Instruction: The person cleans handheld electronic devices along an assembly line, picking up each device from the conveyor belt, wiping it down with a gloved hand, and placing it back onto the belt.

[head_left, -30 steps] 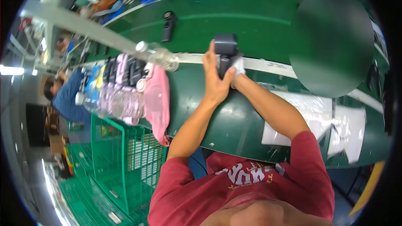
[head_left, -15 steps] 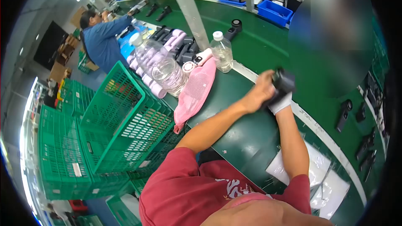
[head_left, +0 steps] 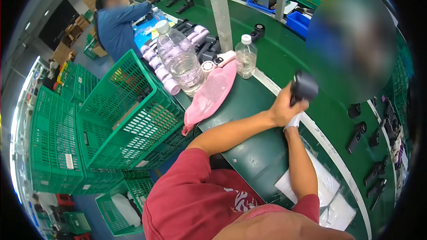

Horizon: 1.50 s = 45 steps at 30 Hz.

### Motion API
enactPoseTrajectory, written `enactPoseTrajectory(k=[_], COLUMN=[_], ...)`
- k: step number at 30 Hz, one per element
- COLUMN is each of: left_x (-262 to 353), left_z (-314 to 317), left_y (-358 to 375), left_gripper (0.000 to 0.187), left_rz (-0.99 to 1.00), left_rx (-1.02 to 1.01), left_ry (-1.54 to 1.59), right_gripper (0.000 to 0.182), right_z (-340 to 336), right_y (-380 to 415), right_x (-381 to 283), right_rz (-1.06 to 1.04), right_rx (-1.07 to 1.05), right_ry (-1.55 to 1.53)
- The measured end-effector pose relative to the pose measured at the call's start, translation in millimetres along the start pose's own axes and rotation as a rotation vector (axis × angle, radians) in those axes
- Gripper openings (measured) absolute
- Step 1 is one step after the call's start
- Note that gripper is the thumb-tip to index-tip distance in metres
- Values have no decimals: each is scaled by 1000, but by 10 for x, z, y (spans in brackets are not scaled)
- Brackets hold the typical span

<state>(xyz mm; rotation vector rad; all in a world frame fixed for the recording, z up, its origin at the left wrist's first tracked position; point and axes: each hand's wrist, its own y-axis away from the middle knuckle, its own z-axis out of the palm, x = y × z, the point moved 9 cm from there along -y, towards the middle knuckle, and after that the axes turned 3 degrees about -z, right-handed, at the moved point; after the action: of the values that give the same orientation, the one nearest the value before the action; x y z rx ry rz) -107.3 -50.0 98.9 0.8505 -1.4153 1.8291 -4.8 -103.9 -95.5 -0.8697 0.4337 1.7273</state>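
Observation:
A dark handheld device (head_left: 305, 86) with a rounded head is raised over the table's edge. My left hand (head_left: 283, 108) is wrapped round its handle. Just below and behind it is my right hand (head_left: 293, 121), in a white glove or wrap; its fingers are mostly hidden behind my left hand. To the left lie a pink mesh bag (head_left: 212, 91), a large clear bottle (head_left: 180, 60) and a smaller bottle (head_left: 246, 57). Lilac and dark devices (head_left: 167, 82) are piled beyond the large bottle.
Green crates (head_left: 120, 120) are stacked at the left. White plastic-wrapped packs (head_left: 318, 180) lie near my right forearm. Several dark devices (head_left: 356, 137) rest on the green belt (head_left: 329, 126). A metal post (head_left: 219, 13) rises ahead. A co-worker in blue (head_left: 116, 31) stands far left; another person is blurred at right.
The dark device is now more upright and less blurred, with my left hand closed on its handle. My right hand has drawn down behind the left. The camera view has shifted slightly.

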Motion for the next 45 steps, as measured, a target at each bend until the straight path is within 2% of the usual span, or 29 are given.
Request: enactPoseTrajectory(k=[1,2,4,5,6,7,8,9,10,11,14,16,18,21,22,23,24,25,27,28,30,31,32,34,35,36,39,42,45], left_x=[-95,-81,18,-338,-358,-700,-851,-1353,-1391,-1638,-2018,-2120,-1851,-1527,-1437,-1521,-1726,-1882,-2169,-2290,-2572,-2835,-2995,-2952,-2931,-2844,-2369,-2132,-1795], left_z=[-30,-32,-97,-195,-209,-299,-347,-535,-606,-748,-1087,-1213,-970,-191,277,732,1054,1464,2213,2394,2797,2865,2928,3010,2965,2896,2569,2003,1238], left_y=[-134,-299,-704,-874,-974,-1112,-1224,-1400,-1435,-1490,-1590,-1599,-1560,-1734,-1809,-1858,-1898,-1951,-1900,-1893,-1826,-1854,-1863,-1938,-1952,-1932,-1942,-1978,-1916], left_gripper=[48,45,54,58,60,62,54,43,37,34,34,41,49,58,64,68,68,74,80,79,78,74,65,48,42,34,27,31,43], left_rz=[-71,-187,-43,-41,-390,-437,-424,-354,-208,-198,-225,-413,-313,-84,-20,399,509,416,437,417,396,485,548,580,777,846,886,273,165], left_rx=[81,114,142,167,89,62,24,-11,54,75,92,99,226,127,-58,-241,-373,-547,-880,-947,-1103,-1132,-1189,-1270,-1223,-1234,-1182,-1036,-459], left_ry=[84,88,-437,-593,-684,-736,-830,-1059,-1123,-1150,-1287,-1517,-1882,-1809,-1768,-1591,-1361,-1293,-1353,-1360,-1360,-1299,-1396,-1408,-1299,-1271,-1233,-1460,-1190], right_gripper=[44,39,34,25,23,24,32,39,41,41,43,46,47,47,46,45,44,44,44,44,44,44,44,43,45,48,49,47,48], right_z=[-115,-86,-282,-191,-19,189,380,350,178,49,-349,-398,-464,-555,-548,-519,-500,-504,-468,-459,-475,-495,-499,-603,-592,-579,-575,-548,-515], right_y=[-46,11,-45,-17,69,70,90,42,3,17,-25,-73,-143,-286,-304,-310,-300,-297,-264,-269,-374,-342,-298,-359,-344,-349,-323,-334,-331], right_x=[176,-2,-184,-368,-596,-781,-988,-1205,-1298,-1368,-1325,-1390,-1333,-1073,-1003,-956,-922,-916,-958,-974,-893,-931,-970,-872,-901,-944,-975,-898,-864], right_rz=[70,119,182,249,302,376,438,392,332,300,289,271,295,358,394,411,428,434,465,477,463,471,477,456,453,417,399,419,502], right_rx=[-25,88,241,337,426,182,-84,-195,-161,-156,-148,-110,-30,-2,6,-27,-59,-59,-44,-47,-284,-188,-92,-19,11,-31,-3,-39,-35], right_ry=[79,168,249,50,-158,-360,-549,-605,-681,-735,-806,-831,-803,-867,-868,-922,-972,-955,-996,-1023,-1086,-1053,-1027,-1016,-1037,-1041,-936,-968,-1050])
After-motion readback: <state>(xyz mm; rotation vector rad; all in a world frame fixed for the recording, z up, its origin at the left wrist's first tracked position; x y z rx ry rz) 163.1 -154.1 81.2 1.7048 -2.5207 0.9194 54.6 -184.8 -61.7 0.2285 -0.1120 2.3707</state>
